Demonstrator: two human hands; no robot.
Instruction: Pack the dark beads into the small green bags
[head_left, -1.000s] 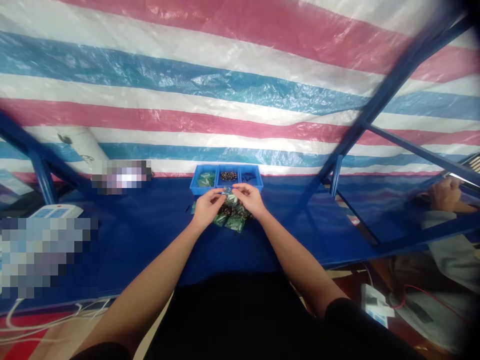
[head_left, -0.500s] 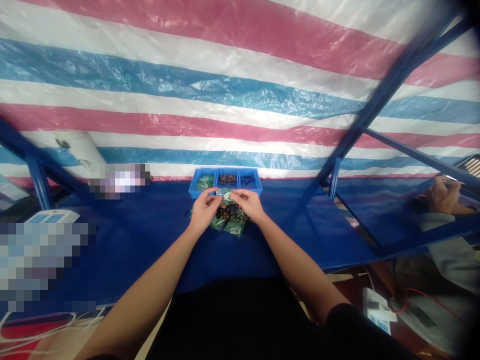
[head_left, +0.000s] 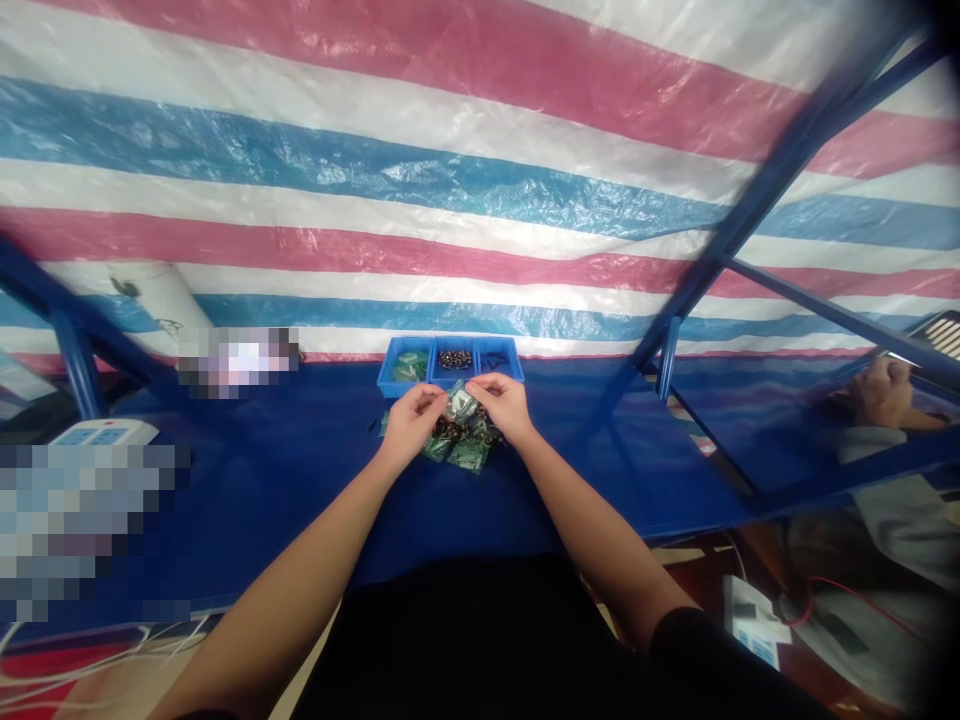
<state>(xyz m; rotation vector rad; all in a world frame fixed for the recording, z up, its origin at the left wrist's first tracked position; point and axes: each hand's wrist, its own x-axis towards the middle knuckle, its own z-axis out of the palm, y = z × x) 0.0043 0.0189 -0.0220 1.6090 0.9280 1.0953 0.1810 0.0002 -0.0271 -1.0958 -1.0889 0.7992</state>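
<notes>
Red, white and blue striped plastic sheeting (head_left: 375, 150) hangs behind your blue counter (head_left: 600, 470), and a blue metal frame (head_left: 697, 265) slants at the right. Near the back of this counter stands a blue plastic tray with three compartments (head_left: 401, 389). Its left compartment contains flat greenish pieces (head_left: 410, 365), the middle one small round dark and brass-coloured parts (head_left: 454, 359), and the right one thin dark pieces (head_left: 495, 361); they are too small for me to name more exactly.

Your two hands are close to each other, just in front of the tray. Your left hand (head_left: 411, 425) and your right hand (head_left: 506, 405) both pinch, with thumb and fingers, one small clear plastic packet (head_left: 460, 401), which you hold between them above a mixed pile of green packets and dark parts (head_left: 471, 453). What is inside the packet, and whether it is open or closed, I cannot tell.

About the progress, I judge that your work is somewhere in the middle: one packet is in your hands and not yet put down, parts lie in all three compartments, and the pile on the counter may contain finished or unfinished packets, which I cannot distinguish
</notes>
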